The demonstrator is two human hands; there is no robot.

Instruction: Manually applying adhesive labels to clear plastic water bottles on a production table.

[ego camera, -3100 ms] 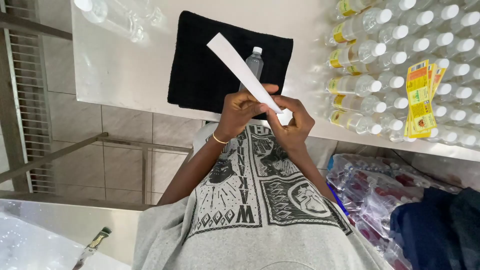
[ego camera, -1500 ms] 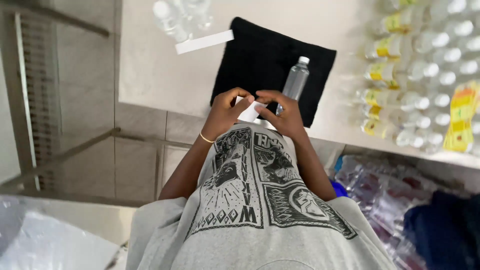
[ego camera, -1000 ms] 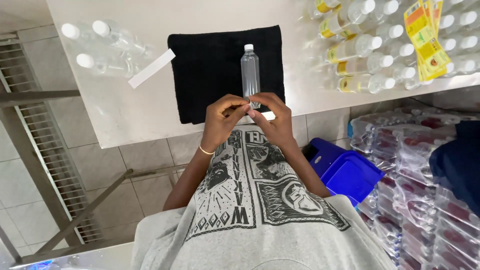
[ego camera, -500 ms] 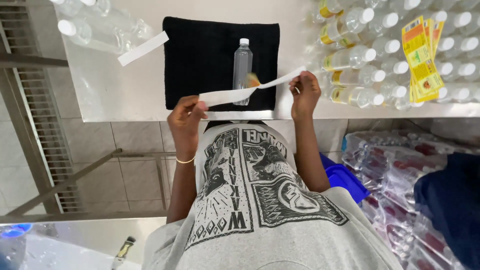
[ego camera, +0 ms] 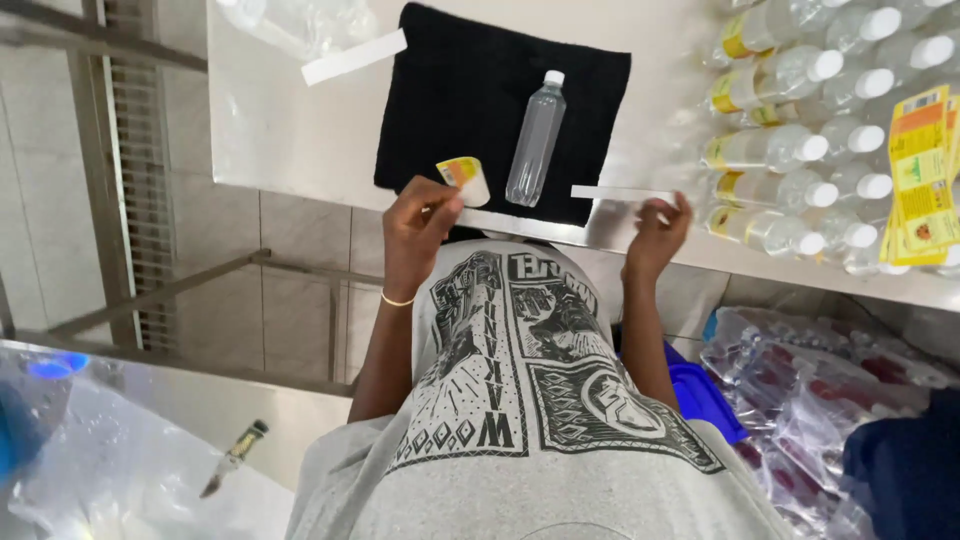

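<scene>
A small curled label with a yellow and orange printed face and white back (ego camera: 463,178) is pinched between the fingers (ego camera: 447,208) of the left hand (ego camera: 418,232), held up just over the near edge of a black square cloth mat (ego camera: 470,85). The right hand (ego camera: 656,235) holds a thin white strip of backing paper (ego camera: 620,193) by one end, its fingers (ego camera: 683,205) pressed together on the strip, which stretches flat toward the left, well apart from the label. Between the two hands, a clear plastic bottle with a white cap (ego camera: 535,140) lies on its side on the mat, bare of any label, cap pointing away from the person.

The mat rests on a pale, glossy worktop (ego camera: 280,130). A second white paper strip (ego camera: 353,57) lies on the worktop just beside the mat's far left corner, next to some clear wrapped bottles at the top edge. To the right stand rows of white-capped clear bottles with yellow labels (ego camera: 790,150), and a stack of yellow label sheets (ego camera: 920,175) lies on top of them. The person wears a grey printed T-shirt (ego camera: 520,400) and a thin gold bracelet (ego camera: 396,300) on the left wrist.
</scene>
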